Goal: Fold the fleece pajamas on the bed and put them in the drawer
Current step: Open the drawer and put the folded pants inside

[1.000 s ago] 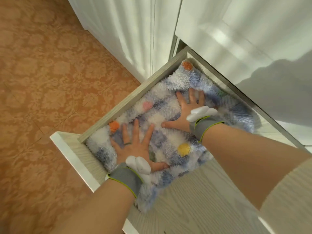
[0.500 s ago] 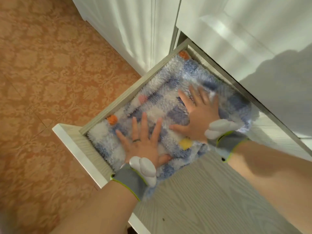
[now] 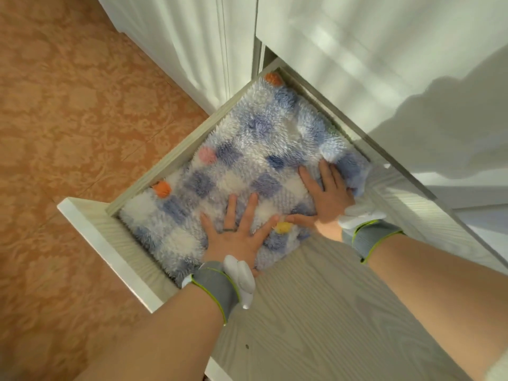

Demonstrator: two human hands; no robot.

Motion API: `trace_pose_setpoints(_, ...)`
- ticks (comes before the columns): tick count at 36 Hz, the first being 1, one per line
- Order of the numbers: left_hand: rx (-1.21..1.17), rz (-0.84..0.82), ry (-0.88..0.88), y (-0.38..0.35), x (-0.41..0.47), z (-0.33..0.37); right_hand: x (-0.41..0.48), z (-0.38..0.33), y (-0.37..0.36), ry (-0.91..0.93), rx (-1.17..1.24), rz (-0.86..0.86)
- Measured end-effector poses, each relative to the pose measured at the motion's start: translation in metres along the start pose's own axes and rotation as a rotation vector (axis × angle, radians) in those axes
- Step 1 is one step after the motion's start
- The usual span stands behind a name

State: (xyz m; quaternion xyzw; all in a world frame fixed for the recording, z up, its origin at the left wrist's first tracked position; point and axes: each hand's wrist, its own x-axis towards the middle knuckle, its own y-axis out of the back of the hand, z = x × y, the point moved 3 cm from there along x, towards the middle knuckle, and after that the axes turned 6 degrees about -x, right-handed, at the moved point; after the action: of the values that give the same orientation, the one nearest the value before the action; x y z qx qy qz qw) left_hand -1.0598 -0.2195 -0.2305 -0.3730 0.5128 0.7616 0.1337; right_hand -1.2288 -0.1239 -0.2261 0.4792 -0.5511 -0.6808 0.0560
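While the drawer (image 3: 132,243) stands pulled out over the patterned floor (image 3: 68,119), the folded fleece pajamas (image 3: 247,149) are seen lying inside it, filling its far-left corner. Both the left hand (image 3: 236,240) and right hand (image 3: 328,199) are pressed flat on the fleece, fingers spread, nothing clamped.

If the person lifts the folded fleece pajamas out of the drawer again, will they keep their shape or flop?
Probably flop: the fleece pajamas look soft and shaggy, and both flat hands, left hand and right hand, rest on them. Likely light for their bulk. The long pile should grip, not slip.
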Motion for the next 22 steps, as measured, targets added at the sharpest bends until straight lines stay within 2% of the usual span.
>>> trace_pose_setpoints(5,0.026,-0.094,-0.053,0.013,-0.041,0.024,-0.044,-0.011,0.005,0.010,0.073,-0.146)
trace_pose_setpoints(9,-0.078,-0.214,-0.086,0.044,-0.082,0.050,-0.105,-0.031,0.033,-0.012,0.258,-0.245)
trace_pose_setpoints(12,-0.260,-0.171,-0.039,0.064,-0.108,0.066,-0.142,-0.033,0.047,-0.089,0.400,-0.350)
trace_pose_setpoints(14,-0.371,-0.109,-0.017,0.077,-0.129,0.076,-0.168,-0.030,0.058,-0.136,0.507,-0.344)
trace_pose_setpoints(19,-0.673,0.069,-0.030,0.129,-0.194,0.120,-0.259,-0.006,0.115,-0.231,0.676,-0.194)
trace_pose_setpoints(22,-0.738,0.113,-0.088,0.155,-0.225,0.148,-0.307,0.010,0.143,-0.306,0.739,-0.069)
